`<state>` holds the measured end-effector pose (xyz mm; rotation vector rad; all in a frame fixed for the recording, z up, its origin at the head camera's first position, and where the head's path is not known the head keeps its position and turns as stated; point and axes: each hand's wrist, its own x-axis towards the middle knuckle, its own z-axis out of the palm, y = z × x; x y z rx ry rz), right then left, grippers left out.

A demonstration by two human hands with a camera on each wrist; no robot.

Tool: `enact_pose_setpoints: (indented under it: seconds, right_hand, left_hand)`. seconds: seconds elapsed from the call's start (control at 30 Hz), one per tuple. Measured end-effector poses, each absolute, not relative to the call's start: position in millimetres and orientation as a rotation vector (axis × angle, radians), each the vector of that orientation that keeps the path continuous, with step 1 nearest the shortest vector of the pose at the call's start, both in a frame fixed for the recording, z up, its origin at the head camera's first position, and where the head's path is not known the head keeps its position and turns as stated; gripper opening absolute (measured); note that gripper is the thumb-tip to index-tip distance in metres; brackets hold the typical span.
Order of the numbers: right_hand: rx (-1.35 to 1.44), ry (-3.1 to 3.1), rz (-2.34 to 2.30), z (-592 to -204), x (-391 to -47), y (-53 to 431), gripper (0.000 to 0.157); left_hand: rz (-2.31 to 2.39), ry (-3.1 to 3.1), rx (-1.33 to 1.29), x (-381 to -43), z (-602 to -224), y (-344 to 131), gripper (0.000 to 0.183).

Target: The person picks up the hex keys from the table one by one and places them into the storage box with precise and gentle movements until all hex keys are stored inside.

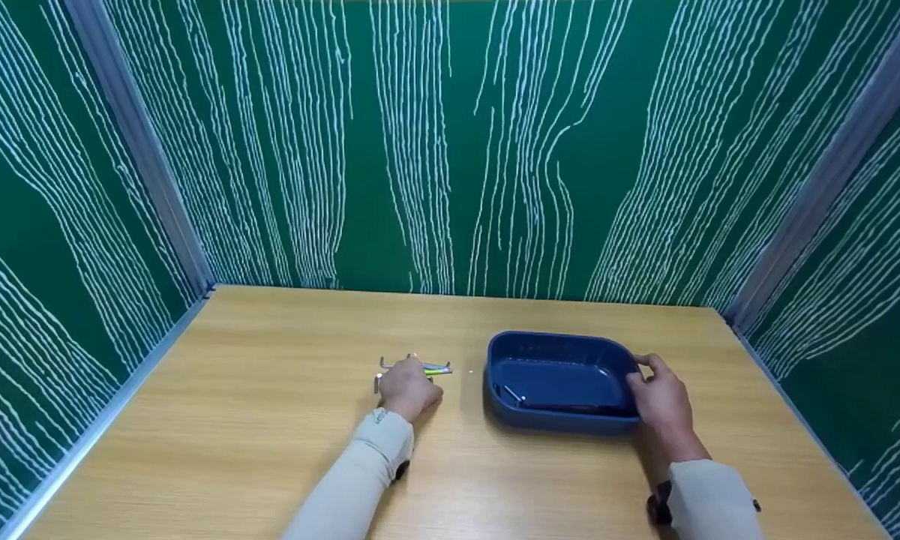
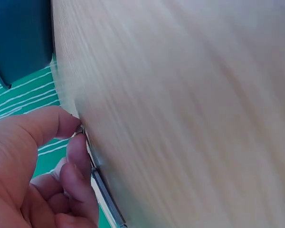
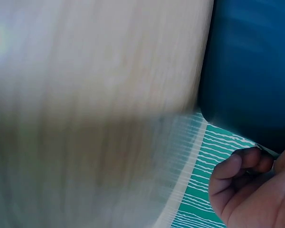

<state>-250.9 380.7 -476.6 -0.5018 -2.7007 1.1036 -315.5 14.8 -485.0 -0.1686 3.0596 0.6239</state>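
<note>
Several thin metal hex keys (image 1: 438,368) with bent ends lie on the table, one with a yellow-green stripe. Over them is my left hand (image 1: 409,388), covering part of the group. In the left wrist view, its thumb and forefinger pinch the small metal end of a hex key (image 2: 80,129), while a darker bar (image 2: 107,195) lies beside the fingers. My right hand (image 1: 663,400) grips the right rim of a dark blue plastic basin (image 1: 562,422), thumb on the inside. Inside the basin, near its front left corner, rests another short bent key (image 1: 513,395).
Both the hex keys and the basin are on a light wood table (image 1: 270,435). Green panels (image 1: 465,150) with white wavy lines stand behind it and at both sides, joined by grey corner posts (image 1: 139,142).
</note>
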Motion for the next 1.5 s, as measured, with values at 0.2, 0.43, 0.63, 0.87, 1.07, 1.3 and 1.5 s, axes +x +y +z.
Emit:
enact_pose_setpoints:
  seconds: [0.2,0.43,0.63,0.87,1.07,1.3,1.5]
  right_hand:
    - [-0.506,-2.687,1.099,-477,-252,381,0.040]
    - [-0.498,-2.687,1.141,-476,-252,383,0.042]
    - [-0.490,-2.699,1.086,-477,-252,382,0.042]
    - [-0.515,-2.716,1.104,-478,-252,381,0.042]
    - [-0.525,-2.712,1.145,-478,-252,381,0.043]
    - [-0.519,-2.707,1.137,-477,-251,381,0.044]
    - [-0.494,-2.711,1.125,-479,-250,381,0.043]
  left_hand:
    - [0.606,3.090,-0.130,-312,-480,13,0.040]
    - [0.586,3.145,-0.015,-308,-471,3,0.029]
    - [0.682,3.177,0.023,-303,-464,-1,0.017]
    - [0.519,3.300,0.079,-299,-448,-2,0.020]
    - [0.545,3.359,0.111,-294,-436,-3,0.021]
    - [0.704,3.461,0.338,-289,-429,-2,0.027]
    - [0.955,3.466,0.470,-287,-429,0,0.015]
